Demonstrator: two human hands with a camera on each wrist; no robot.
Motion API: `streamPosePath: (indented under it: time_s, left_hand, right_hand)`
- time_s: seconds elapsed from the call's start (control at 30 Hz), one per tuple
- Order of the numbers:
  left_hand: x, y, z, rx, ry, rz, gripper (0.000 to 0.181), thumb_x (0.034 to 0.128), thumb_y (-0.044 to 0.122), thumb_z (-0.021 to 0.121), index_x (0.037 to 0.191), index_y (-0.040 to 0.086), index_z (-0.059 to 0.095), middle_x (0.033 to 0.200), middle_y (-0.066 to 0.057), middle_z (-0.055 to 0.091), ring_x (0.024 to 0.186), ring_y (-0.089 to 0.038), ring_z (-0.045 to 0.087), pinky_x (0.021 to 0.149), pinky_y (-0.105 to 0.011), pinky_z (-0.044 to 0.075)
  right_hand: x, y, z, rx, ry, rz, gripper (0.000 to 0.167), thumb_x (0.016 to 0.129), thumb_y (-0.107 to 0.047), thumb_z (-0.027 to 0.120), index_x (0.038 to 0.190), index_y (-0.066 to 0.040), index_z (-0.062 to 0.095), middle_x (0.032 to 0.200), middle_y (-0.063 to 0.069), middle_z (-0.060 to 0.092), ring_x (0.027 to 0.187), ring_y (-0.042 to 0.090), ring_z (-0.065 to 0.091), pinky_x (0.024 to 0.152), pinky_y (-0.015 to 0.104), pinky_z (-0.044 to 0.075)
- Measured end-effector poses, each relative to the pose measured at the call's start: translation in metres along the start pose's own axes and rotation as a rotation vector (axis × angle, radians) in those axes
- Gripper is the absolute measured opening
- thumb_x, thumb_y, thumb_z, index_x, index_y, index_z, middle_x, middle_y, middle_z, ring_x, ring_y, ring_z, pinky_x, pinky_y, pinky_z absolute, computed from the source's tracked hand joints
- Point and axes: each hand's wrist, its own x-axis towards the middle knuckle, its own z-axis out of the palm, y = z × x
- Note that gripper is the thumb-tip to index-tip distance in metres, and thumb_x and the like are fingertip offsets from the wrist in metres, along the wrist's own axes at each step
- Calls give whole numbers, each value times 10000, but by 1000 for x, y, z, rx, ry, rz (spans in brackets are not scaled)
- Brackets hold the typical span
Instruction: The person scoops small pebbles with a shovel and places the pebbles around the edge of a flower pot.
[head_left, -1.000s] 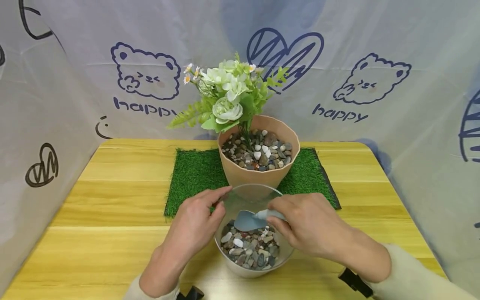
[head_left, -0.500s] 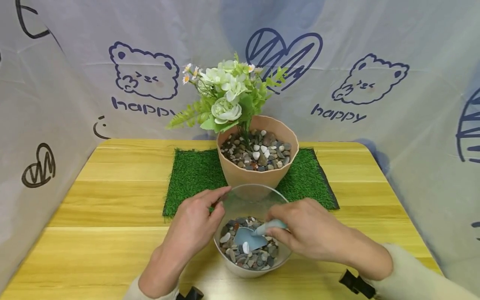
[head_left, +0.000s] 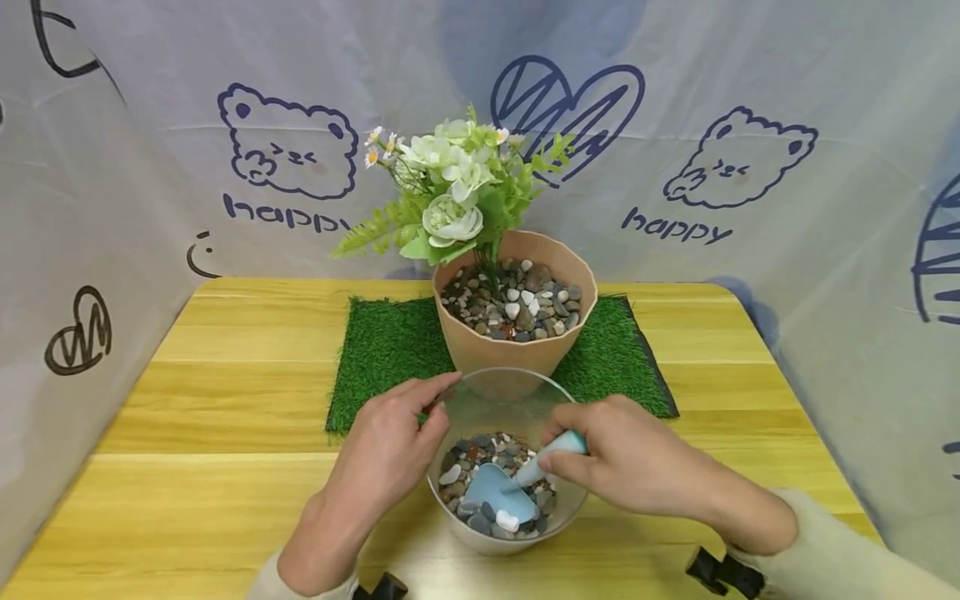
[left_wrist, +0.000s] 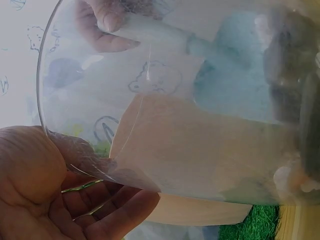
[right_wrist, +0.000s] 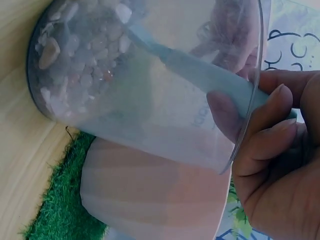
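Observation:
A clear plastic container (head_left: 510, 390) with several pebbles (head_left: 480, 450) in its bottom stands in front of the flowerpot. My left hand (head_left: 393, 442) holds its left rim; in the left wrist view, the fingers (left_wrist: 125, 212) lie against the outside of the wall. My right hand (head_left: 622, 454) grips the handle of a small light-blue trowel (head_left: 498, 492) over the right side of the container. The trowel's blade is down among the pebbles, with grey stones and a white one at its near edge. Through the clear wall, the right wrist view shows the handle (right_wrist: 210, 80) slanting inward.
A terracotta-coloured flowerpot (head_left: 495, 350) filled with pebbles stands just behind the container. White artificial flowers (head_left: 453, 183) rise from it. The pot rests on a green turf mat (head_left: 397, 342) upon a wooden table (head_left: 225, 400). A printed cloth (head_left: 420, 75) hangs behind and at the sides.
The trowel has gone down from above the pebbles into them and toward the near wall, its handle tilting up. My left hand has stayed on the rim.

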Motion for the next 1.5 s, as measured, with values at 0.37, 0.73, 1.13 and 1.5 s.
streamPosePath:
  time_s: [0.37,0.73,1.13,1.5]
  left_hand:
    - [0,0,0,1,-3,2,447,1012,122,584,1440,225,661,1253,0,754,437,-47,350,396,-241,377]
    - [0,0,-2,-2,-7,-10,456,1010,121,586,1445,235,656,1251,-7,754,424,-47,337,379,-241,363]
    - [1,0,-2,-1,-9,-12,448,1010,127,581,1434,242,667,1245,11,756,453,-62,361,437,-254,397]
    - [0,-1,-1,-17,-9,-6,449,1004,119,611,1436,230,664,1235,-50,748,433,-42,361,375,-233,367]
  right_hand:
    - [-12,8,-5,301,36,198,155,984,-289,733,1000,-137,762,662,0,641,500,140,553,405,247,381]
    - [-24,17,-7,521,113,276,280,1019,-258,705,1044,19,731,767,125,701,533,159,604,453,308,542]
    - [-23,40,-9,639,235,276,267,1029,-150,671,1102,105,698,771,128,705,558,126,604,493,318,552]
    - [-25,43,-15,606,390,308,234,1016,-149,691,1012,85,710,692,50,693,509,127,566,504,305,532]
